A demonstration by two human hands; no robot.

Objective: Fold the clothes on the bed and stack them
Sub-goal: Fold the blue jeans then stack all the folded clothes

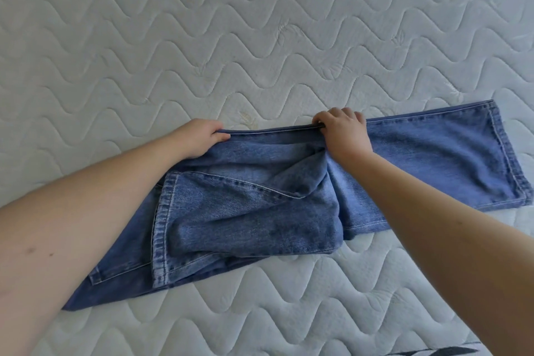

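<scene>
**A:** What is lying closest to the camera?

**B:** A white quilted mattress (289,312) with a wavy stitch pattern is filling the view. At the bottom right edge a small patch of dark patterned fabric (427,353) is peeking in; I cannot tell what it is.

**A:** And the clothing?

**B:** A pair of blue jeans (260,211) is lying across the mattress, running from lower left to upper right. The near left part is bunching up, with one layer folding loosely over another and a stitched seam showing on top. The leg end on the right is lying flat, its hem pointing toward the right edge of the view.

**A:** What are the hands doing?

**B:** Two bare forearms are reaching in from the bottom corners. The left hand (199,136) is gripping the far edge of the jeans, with fingers curling under the fabric and the thumb on top. The right hand (345,131) is gripping that same far edge further right, with fingers curling over it and knuckles facing up. The edge is stretching straight between the two hands.

**A:** Anything beyond them?

**B:** Only more mattress is stretching away to the top of the view.
</scene>
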